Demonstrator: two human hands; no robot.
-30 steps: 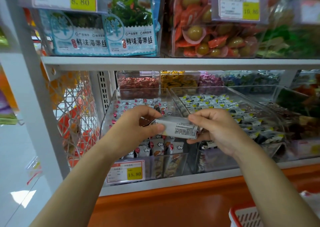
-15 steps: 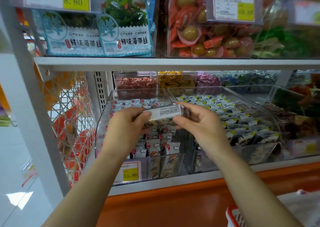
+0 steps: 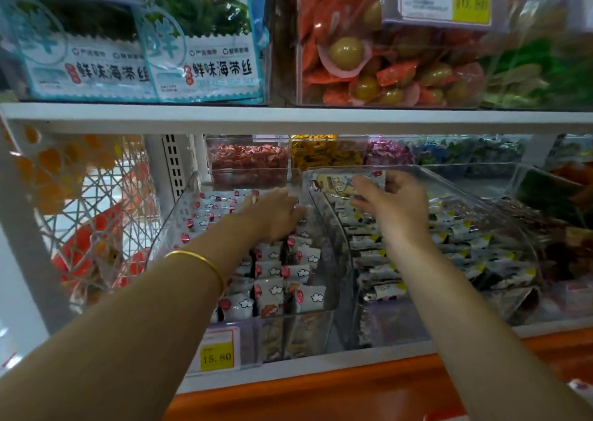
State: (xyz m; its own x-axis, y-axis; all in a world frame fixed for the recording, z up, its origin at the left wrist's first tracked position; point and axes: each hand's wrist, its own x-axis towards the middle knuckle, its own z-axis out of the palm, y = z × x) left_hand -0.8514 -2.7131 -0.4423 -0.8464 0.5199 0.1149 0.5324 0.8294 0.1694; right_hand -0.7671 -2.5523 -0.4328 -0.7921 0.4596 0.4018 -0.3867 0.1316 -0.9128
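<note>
Plainly, in the head view, the right hand was seen stretched forward, with a small snack packet pinched between its thumb and curled fingers. The packet was held flat just to the left of that hand's fingertips, above the far end of the right clear bin. That bin's yellow-cornered packets lay below and to the right of the hand.

The left hand was stretched out, back upward, over the left clear bin, just beside the wall where the two bins met. Its fingertips were hidden behind the knuckles, so how far it was closed, and whether anything was held, could not be told. White packets with red dots were stacked below that hand and nearer than it. A gold bangle was worn on the left wrist. A yellow price tag was fixed at the bin's front, well below the left hand. Bags of seaweed were stood on the shelf above both hands.
</note>
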